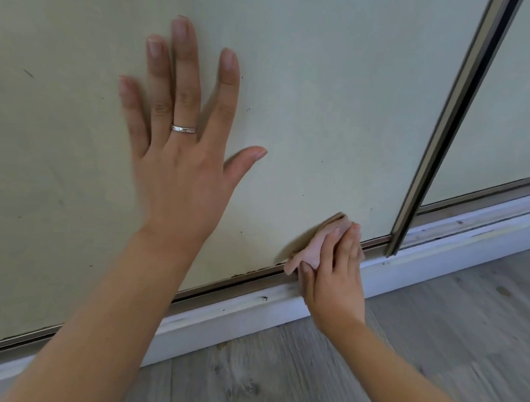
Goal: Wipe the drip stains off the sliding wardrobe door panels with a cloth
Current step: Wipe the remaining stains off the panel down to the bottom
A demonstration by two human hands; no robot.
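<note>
A pale green sliding wardrobe door panel (328, 79) fills most of the head view, dotted with small dark specks and marks. My left hand (179, 151) lies flat against the panel with fingers spread and a ring on one finger. My right hand (334, 268) presses a small pink cloth (310, 251) against the panel's bottom edge, fingers curled over the cloth. A second panel (521, 109) stands at the right behind a metal frame strip (451, 119).
A metal bottom rail (226, 286) with dark grime runs under the panel, above a white scuffed baseboard track (249, 312). Grey wood-look flooring (339, 378) lies below.
</note>
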